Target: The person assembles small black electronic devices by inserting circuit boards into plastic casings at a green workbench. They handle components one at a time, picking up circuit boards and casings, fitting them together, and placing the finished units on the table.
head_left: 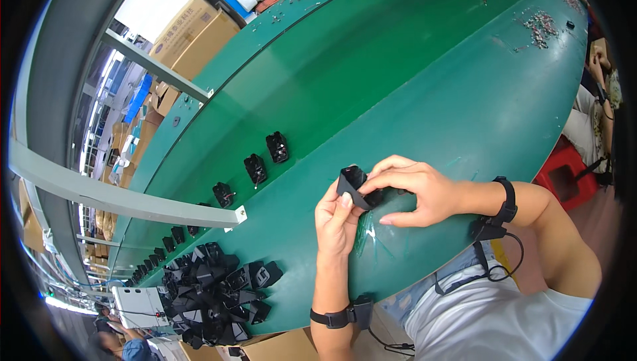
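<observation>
A black plastic housing [352, 182], open and hollow on its upper side, is held over the near worktop. My left hand [337, 223] is closed around its left side, with the thumb pressed on its front face. On the right side of the housing, my right hand [417, 192] has its fingers bent over the rim, while its thumb stays apart lower down. The palm side of the right fingers is partly hidden. Beneath the hands, thin clear green strips [371, 238] lie on the worktop.
A heap of black housings [209, 291] covers the worktop's left end. Black housings with wires [277, 147] stand in a row on the green conveyor belt [371, 62]. A grey metal frame [133, 195] crosses the left. Small wired parts [541, 29] lie far right, near a red stool [561, 175].
</observation>
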`<action>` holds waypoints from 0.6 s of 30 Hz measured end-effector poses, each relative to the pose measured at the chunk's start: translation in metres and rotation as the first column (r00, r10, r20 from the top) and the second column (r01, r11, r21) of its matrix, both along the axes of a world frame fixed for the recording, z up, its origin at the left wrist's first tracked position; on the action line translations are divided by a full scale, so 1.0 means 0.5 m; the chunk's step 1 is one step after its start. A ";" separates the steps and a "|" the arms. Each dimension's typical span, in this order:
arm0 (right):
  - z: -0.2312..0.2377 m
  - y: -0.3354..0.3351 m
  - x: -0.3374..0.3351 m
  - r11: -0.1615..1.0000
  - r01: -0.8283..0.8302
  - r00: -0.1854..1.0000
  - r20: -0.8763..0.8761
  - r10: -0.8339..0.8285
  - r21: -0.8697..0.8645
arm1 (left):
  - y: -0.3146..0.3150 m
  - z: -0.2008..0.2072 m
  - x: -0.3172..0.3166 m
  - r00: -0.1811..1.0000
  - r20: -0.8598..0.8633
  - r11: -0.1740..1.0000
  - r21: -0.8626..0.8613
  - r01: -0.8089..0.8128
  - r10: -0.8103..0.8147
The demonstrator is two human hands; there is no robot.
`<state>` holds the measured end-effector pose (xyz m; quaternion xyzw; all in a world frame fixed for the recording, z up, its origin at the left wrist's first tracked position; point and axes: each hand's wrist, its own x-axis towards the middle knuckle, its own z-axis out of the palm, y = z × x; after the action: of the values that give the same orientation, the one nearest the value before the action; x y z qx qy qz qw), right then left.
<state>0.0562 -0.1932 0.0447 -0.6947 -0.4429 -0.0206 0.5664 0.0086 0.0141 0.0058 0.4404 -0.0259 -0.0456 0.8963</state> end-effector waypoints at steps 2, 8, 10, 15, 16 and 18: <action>0.001 0.001 0.006 1.000 -0.011 0.999 -0.049 0.011 0.002 | 0.001 0.001 -0.001 1.000 -0.003 1.000 0.028 -0.006 0.006; -0.016 0.008 0.018 0.999 0.046 0.999 -0.004 -0.046 -0.024 | -0.005 0.000 -0.003 0.997 -0.062 0.997 0.052 -0.051 0.055; -0.020 0.011 0.013 0.999 0.028 0.993 -0.110 -0.031 -0.029 | -0.009 0.008 -0.001 0.998 -0.042 0.997 0.060 -0.049 0.052; -0.017 0.013 0.010 1.000 0.002 0.986 -0.167 -0.006 -0.024 | -0.008 0.018 -0.004 0.994 -0.107 0.999 0.051 -0.014 0.019; -0.017 0.014 0.011 1.000 0.011 0.990 -0.143 -0.013 -0.017 | -0.011 0.022 -0.005 0.995 -0.099 0.998 0.065 -0.026 0.033; -0.037 0.018 0.010 0.996 -0.071 0.958 -0.275 0.085 0.062 | -0.008 0.016 -0.007 0.987 -0.159 0.995 0.098 -0.016 0.032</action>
<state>0.0614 -0.1840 0.0264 -0.6578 -0.3855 0.0879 0.6411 0.0050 0.0101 0.0136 0.4785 0.0536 -0.0712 0.8736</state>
